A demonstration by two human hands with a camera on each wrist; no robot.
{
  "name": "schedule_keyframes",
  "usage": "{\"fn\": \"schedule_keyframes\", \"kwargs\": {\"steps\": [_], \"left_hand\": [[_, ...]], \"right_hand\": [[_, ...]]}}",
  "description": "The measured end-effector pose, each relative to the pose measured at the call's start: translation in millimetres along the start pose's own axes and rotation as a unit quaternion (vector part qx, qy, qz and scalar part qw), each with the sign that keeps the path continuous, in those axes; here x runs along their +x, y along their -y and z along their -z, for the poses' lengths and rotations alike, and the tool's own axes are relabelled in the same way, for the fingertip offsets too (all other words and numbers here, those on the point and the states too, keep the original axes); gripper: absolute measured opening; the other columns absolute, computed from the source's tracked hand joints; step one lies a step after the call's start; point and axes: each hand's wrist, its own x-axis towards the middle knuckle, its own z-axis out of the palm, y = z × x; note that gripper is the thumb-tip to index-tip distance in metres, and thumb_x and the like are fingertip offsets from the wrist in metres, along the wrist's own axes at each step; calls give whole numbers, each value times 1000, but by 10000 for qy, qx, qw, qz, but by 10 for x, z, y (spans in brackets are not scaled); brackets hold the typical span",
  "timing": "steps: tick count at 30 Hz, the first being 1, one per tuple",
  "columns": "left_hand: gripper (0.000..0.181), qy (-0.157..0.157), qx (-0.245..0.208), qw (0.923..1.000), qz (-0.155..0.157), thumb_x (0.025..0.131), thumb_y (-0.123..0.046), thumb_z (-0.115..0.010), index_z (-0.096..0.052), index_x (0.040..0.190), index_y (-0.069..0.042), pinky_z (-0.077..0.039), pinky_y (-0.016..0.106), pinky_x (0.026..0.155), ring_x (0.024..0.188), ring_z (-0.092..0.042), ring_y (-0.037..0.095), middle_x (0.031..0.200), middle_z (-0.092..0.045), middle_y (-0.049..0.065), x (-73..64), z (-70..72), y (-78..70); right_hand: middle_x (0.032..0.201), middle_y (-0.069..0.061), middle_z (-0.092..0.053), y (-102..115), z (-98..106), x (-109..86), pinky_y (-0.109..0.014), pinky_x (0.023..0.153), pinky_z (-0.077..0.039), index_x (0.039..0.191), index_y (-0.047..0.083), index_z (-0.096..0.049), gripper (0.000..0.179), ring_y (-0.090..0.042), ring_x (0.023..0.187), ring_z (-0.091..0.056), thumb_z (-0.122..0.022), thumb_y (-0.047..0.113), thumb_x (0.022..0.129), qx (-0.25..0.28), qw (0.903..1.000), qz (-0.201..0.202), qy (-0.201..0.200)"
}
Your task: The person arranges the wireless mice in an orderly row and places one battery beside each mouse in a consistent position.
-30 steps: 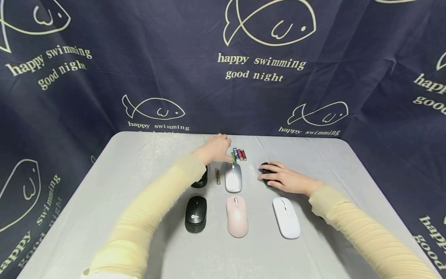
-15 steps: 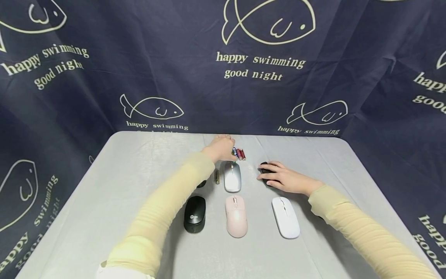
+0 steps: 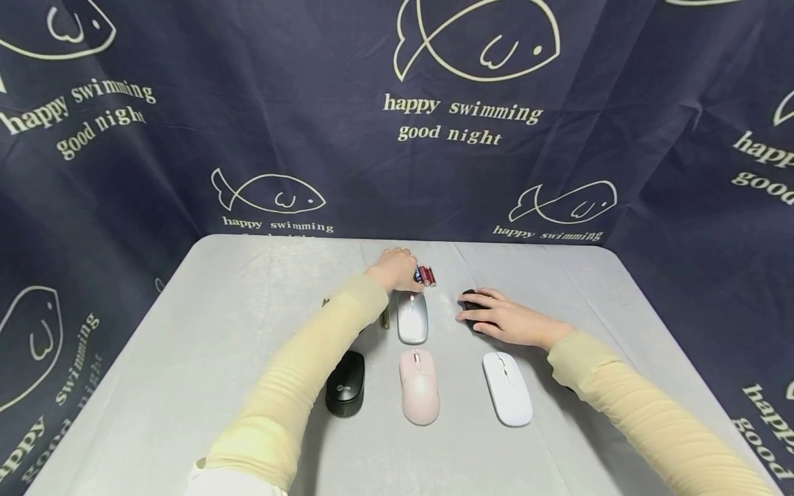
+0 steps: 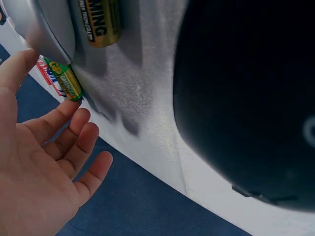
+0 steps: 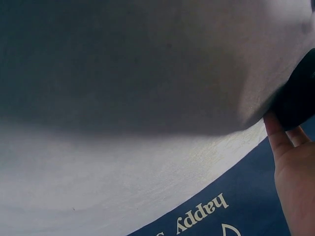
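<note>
My left hand (image 3: 397, 270) reaches to the back middle of the table, over the small batteries. In the left wrist view its index fingertip is right at the end of a green battery (image 4: 66, 81), and the thumb lies beside the silver mouse (image 4: 51, 29); the other fingers are loosely bent. Red batteries (image 3: 428, 277) lie just right of this hand. A gold battery (image 4: 101, 24) lies beside the silver mouse, partly behind the left sleeve in the head view. To the right, my right hand (image 3: 511, 318) holds a black mouse (image 5: 298, 96), its fingers spread over the sides.
Along the front stand a black mouse (image 3: 345, 386), a pink mouse (image 3: 420, 393) and a white mouse (image 3: 507, 389). Another dark mouse (image 4: 241, 98) looms large in the left wrist view. A dark fish-print curtain (image 3: 366, 186) hangs behind the grey-covered table (image 3: 248, 275).
My left hand has moved right and slightly nearer, over the batteries, and its sleeve now covers the dark mouse at the left. The right hand stays on its mouse.
</note>
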Motion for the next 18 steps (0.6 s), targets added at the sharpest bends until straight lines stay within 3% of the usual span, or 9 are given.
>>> {"fn": "schedule_keyframes", "kwargs": {"steps": [5, 18], "left_hand": [[61, 81, -91, 9999, 75, 82, -57, -62, -62, 121, -10, -35, 43, 104, 117, -49, 25, 125, -57, 8, 12, -19, 5], [55, 94, -116, 9999, 32, 81, -54, -64, -66, 112, -8, -39, 41, 97, 110, -51, 24, 115, -60, 9, 4, 38, -12]], "right_hand": [[141, -12, -46, 2, -13, -6, -55, 105, -28, 125, 19, -61, 31, -42, 130, -35, -57, 21, 94, -3, 10000, 17, -7], [140, -12, -47, 44, 40, -1, -53, 106, -29, 124, 19, -63, 31, -41, 129, -37, -59, 21, 93, 10, 10000, -8, -4]]}}
